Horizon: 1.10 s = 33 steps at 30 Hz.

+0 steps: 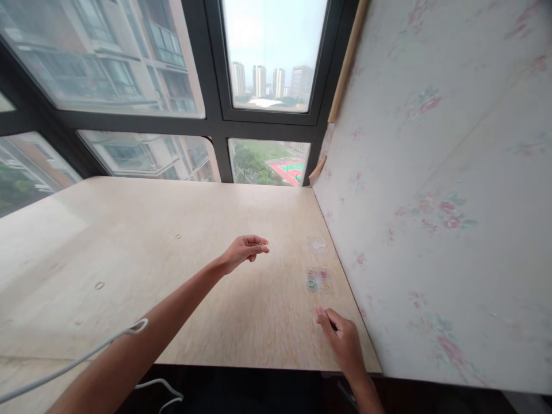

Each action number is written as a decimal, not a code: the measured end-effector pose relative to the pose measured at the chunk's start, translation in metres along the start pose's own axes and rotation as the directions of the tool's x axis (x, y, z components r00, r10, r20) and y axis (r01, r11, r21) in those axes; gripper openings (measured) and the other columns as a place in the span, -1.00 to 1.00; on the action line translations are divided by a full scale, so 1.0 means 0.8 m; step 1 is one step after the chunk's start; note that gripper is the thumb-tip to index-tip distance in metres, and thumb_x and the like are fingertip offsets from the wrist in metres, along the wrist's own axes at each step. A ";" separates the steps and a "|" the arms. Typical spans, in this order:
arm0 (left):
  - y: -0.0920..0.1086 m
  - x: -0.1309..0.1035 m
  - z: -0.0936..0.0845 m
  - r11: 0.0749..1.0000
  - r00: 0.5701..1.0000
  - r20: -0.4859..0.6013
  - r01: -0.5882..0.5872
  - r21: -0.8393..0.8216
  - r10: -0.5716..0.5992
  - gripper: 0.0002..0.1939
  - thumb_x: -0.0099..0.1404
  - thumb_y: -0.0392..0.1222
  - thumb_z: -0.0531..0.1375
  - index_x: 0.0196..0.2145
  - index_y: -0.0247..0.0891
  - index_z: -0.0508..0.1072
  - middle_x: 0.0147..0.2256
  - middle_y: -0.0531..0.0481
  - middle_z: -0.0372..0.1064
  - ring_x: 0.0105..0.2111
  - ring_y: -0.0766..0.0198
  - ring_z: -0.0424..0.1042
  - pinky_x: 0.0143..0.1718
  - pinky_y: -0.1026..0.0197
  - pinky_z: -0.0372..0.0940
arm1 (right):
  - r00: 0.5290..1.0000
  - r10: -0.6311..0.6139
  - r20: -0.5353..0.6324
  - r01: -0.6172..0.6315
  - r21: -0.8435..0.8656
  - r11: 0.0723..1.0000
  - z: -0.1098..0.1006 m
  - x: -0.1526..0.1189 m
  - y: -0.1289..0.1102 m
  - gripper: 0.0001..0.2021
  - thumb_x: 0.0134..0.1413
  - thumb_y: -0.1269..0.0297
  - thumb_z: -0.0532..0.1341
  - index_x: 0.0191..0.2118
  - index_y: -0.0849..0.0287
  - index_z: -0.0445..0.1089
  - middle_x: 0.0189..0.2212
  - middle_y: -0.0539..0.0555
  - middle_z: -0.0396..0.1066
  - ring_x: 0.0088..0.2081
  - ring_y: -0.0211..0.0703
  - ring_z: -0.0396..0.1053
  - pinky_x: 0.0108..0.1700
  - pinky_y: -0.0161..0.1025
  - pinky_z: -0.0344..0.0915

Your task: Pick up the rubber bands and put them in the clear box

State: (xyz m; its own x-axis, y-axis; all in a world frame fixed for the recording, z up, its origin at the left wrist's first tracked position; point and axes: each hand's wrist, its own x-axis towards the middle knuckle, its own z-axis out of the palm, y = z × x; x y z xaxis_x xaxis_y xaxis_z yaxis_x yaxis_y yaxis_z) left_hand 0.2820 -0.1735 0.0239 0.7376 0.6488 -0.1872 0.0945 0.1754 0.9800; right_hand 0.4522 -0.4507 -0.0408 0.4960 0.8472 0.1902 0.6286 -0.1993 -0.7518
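Observation:
My left hand (246, 252) is over the middle of the table, thumb and fingers pinched on a small yellowish ring (267, 245). My right hand (342, 339) is near the front right edge, its fingers curled closed; nothing can be made out in them. Just beyond it lies a clear compartment box (318, 280) with small coloured rings, green, red and yellow, in its compartments. Behind the box is a clear plastic piece (318, 245), perhaps a lid. Two thin rings lie on the left part of the table, one farther back (178, 236) and one nearer (99, 285).
The pale table (142, 213) reaches to dark-framed windows (267, 127). A flowered wall (431, 172) borders its right side. A white cable (73, 365) crosses over my left forearm and hangs at the front edge.

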 end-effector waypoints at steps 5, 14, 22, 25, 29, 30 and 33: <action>0.000 0.008 0.079 0.996 0.999 0.037 -0.026 0.083 0.023 -0.69 0.02 -0.08 0.36 -0.32 -0.33 0.50 -0.40 -0.05 0.49 -0.63 0.51 0.16 -0.61 0.37 0.08 | 1.000 0.020 -0.012 -0.020 0.051 0.998 -0.001 0.002 -0.001 -0.54 0.25 0.03 0.02 -0.57 0.19 0.34 -0.69 -0.05 0.26 -0.61 -0.27 0.23 -0.50 -0.37 0.06; -0.024 0.028 0.184 0.873 0.966 0.185 -0.244 0.421 0.181 -0.85 0.15 -0.17 0.25 -0.35 -0.26 0.60 -0.36 -0.06 0.56 -0.42 0.29 0.45 -0.41 0.28 0.28 | 0.999 0.016 -0.040 -0.011 0.116 0.993 0.000 0.002 0.003 -0.57 0.25 0.09 0.06 -0.58 0.20 0.33 -0.71 -0.09 0.16 -0.64 -0.32 0.12 -0.53 -0.38 0.01; -0.034 0.030 0.191 0.791 0.946 0.186 -0.324 0.519 0.266 -0.82 0.21 -0.26 0.19 -0.29 -0.20 0.61 -0.25 -0.03 0.57 -0.34 0.25 0.49 -0.30 0.25 0.30 | 0.999 0.033 -0.039 -0.027 0.155 0.988 -0.002 0.001 0.003 -0.57 0.25 0.09 0.06 -0.57 0.21 0.35 -0.71 -0.11 0.11 -0.64 -0.33 0.09 -0.53 -0.37 0.01; -0.035 0.020 0.171 0.796 0.960 0.111 -0.276 0.539 0.257 -0.82 0.21 -0.22 0.19 -0.33 -0.20 0.62 -0.34 -0.01 0.57 -0.44 0.27 0.44 -0.37 0.27 0.27 | 0.998 0.060 -0.030 -0.054 0.165 0.985 -0.002 0.000 0.004 -0.58 0.24 0.08 0.07 -0.57 0.20 0.34 -0.71 -0.11 0.10 -0.64 -0.33 0.09 -0.54 -0.38 0.02; -0.048 -0.008 0.132 0.836 0.971 -0.040 -0.181 0.518 0.235 -0.80 0.21 -0.11 0.19 -0.36 -0.21 0.60 -0.44 -0.02 0.53 -0.51 0.28 0.35 -0.48 0.28 0.21 | 0.994 0.110 0.005 -0.109 0.185 0.977 -0.003 -0.001 0.002 -0.58 0.23 0.04 0.07 -0.56 0.19 0.34 -0.72 -0.11 0.09 -0.65 -0.31 0.09 -0.56 -0.38 0.04; -0.052 -0.017 0.120 0.851 0.970 -0.076 -0.162 0.500 0.230 -0.79 0.21 -0.09 0.19 -0.37 -0.20 0.59 -0.45 -0.02 0.52 -0.52 0.27 0.34 -0.50 0.28 0.19 | 0.993 0.119 0.008 -0.119 0.185 0.976 -0.004 -0.001 0.002 -0.57 0.22 0.02 0.07 -0.56 0.19 0.33 -0.72 -0.11 0.08 -0.65 -0.31 0.09 -0.57 -0.37 0.04; -0.066 -0.053 0.085 0.875 0.965 -0.138 -0.134 0.465 0.221 -0.80 0.21 -0.07 0.18 -0.41 -0.19 0.56 -0.47 0.00 0.48 -0.50 0.26 0.33 -0.52 0.30 0.17 | 0.989 0.148 0.023 -0.150 0.186 0.971 -0.005 -0.003 0.004 -0.55 0.19 -0.03 0.08 -0.58 0.18 0.32 -0.74 -0.12 0.05 -0.66 -0.30 0.08 -0.58 -0.36 0.03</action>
State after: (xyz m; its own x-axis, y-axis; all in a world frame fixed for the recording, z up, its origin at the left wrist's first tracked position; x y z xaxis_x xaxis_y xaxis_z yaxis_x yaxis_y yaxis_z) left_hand 0.2910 -0.2607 -0.0149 0.6408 0.7672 0.0264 0.2950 -0.2779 0.9142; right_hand 0.4555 -0.4556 -0.0409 0.5700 0.8193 0.0624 0.4246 -0.2287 -0.8760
